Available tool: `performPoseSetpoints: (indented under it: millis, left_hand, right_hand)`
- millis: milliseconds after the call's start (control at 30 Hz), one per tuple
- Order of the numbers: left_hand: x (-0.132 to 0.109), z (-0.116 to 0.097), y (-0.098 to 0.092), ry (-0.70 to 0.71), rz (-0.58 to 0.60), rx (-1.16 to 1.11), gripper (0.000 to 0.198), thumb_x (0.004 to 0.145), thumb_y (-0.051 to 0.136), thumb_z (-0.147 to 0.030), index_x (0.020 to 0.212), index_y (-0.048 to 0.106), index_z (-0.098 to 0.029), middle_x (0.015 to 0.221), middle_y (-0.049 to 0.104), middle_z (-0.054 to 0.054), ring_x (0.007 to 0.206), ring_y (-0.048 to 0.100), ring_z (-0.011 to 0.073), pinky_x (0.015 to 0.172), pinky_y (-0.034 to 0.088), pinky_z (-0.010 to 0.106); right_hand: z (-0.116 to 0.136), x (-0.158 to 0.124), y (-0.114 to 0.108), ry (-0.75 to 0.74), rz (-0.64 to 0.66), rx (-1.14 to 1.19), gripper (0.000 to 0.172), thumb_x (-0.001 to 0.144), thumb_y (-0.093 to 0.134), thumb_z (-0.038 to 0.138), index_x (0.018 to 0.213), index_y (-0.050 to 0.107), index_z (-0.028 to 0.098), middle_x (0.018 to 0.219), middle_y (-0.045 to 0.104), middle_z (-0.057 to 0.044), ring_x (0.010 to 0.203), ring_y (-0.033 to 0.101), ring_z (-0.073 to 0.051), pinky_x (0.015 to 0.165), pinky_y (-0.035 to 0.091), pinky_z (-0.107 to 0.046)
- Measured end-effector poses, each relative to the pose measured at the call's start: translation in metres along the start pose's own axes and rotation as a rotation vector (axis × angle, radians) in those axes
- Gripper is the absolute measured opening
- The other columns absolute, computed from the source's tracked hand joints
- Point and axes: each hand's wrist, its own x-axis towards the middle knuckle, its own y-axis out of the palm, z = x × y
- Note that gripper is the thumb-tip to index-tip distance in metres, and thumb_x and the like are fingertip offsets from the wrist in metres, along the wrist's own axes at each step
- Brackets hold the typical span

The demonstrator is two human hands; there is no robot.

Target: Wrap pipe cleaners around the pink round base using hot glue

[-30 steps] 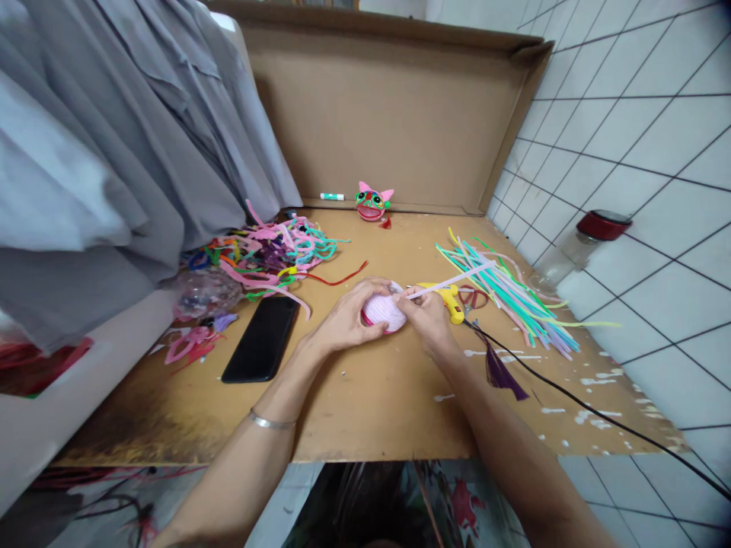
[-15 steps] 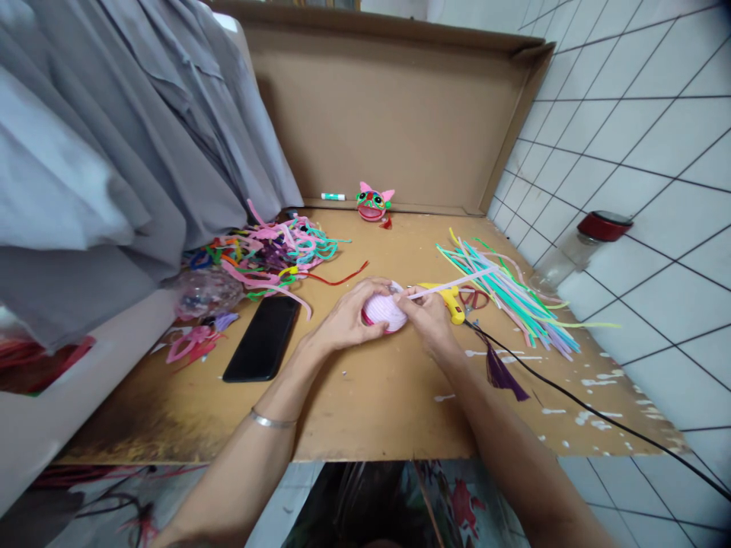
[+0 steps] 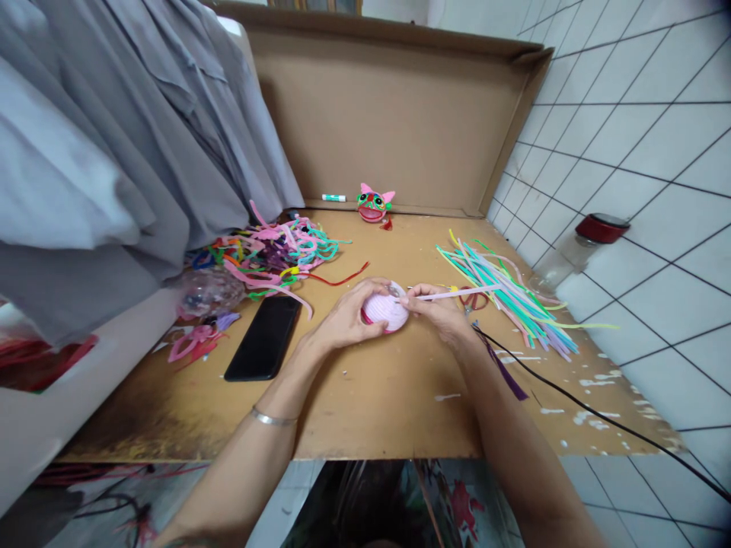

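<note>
Near the middle of the table, my left hand (image 3: 355, 313) is closed around a rounded craft piece (image 3: 386, 313) wound with pale pink-lilac pipe cleaner, its lower edge dark pink. My right hand (image 3: 438, 312) pinches a pale lilac pipe cleaner (image 3: 471, 291) beside the ball's right side. The strip's free end points right, toward the loose bundle. Just beyond the right hand is a yellow glue gun (image 3: 454, 289), mostly hidden by that hand, with red-handled scissors (image 3: 474, 299) next to it. A purple tassel (image 3: 508, 374) lies partly behind my right forearm.
A bundle of pipe cleaners (image 3: 514, 297) lies at right, near a red-lidded jar (image 3: 582, 247). At left are a tangled pipe-cleaner heap (image 3: 285, 247) and a black phone (image 3: 263, 339). A finished animal head (image 3: 373, 203) and a glue stick (image 3: 333, 198) sit by the cardboard (image 3: 388, 114). A black cord (image 3: 599, 409) trails right.
My right hand has shifted right, drawing out the pipe cleaner, which now lies flatter. It covers more of the glue gun. The left hand holds the rounded piece in the same spot.
</note>
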Motion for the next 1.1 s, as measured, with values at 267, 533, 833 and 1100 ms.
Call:
performPoseSetpoints:
  millis: [267,533,833,1100]
  left_hand:
    - [-0.001,0.004,-0.001,-0.013,0.017,-0.037,0.045,0.073,0.072,-0.034,0.112,0.054,-0.019,0.133,0.057,0.016,0.124,0.057,0.0297,0.107,0.043,0.047]
    - [0.0,0.004,-0.001,0.0,0.006,-0.034,0.043,0.073,0.072,-0.033,0.11,0.055,-0.019,0.131,0.058,0.016,0.123,0.058,0.0291,0.106,0.044,0.046]
    - [0.0,0.004,0.0,-0.008,-0.005,-0.037,0.042,0.072,0.072,-0.032,0.109,0.054,-0.02,0.13,0.059,0.015,0.122,0.058,0.0294,0.106,0.043,0.047]
    - [0.0,0.005,0.0,-0.004,-0.009,-0.04,0.043,0.071,0.072,-0.03,0.109,0.054,-0.02,0.13,0.058,0.015,0.123,0.057,0.0299,0.107,0.042,0.047]
  right_hand:
    - [0.001,0.003,-0.011,-0.006,0.039,-0.003,0.034,0.052,0.082,0.045,0.057,0.064,0.016,0.049,0.054,0.005,0.049,0.042,-0.007,0.054,0.03,-0.024]
    - [0.001,0.003,-0.009,0.042,0.05,-0.027,0.037,0.05,0.083,0.046,0.055,0.062,0.017,0.047,0.053,0.005,0.049,0.042,-0.008,0.054,0.03,-0.025]
    - [-0.005,0.005,-0.009,0.037,0.051,-0.036,0.032,0.054,0.08,0.044,0.057,0.06,0.018,0.05,0.054,0.004,0.052,0.043,-0.009,0.057,0.034,-0.026]
    - [-0.008,0.007,-0.01,0.034,0.069,-0.048,0.032,0.055,0.079,0.044,0.059,0.06,0.018,0.05,0.053,0.004,0.051,0.044,-0.009,0.056,0.034,-0.026]
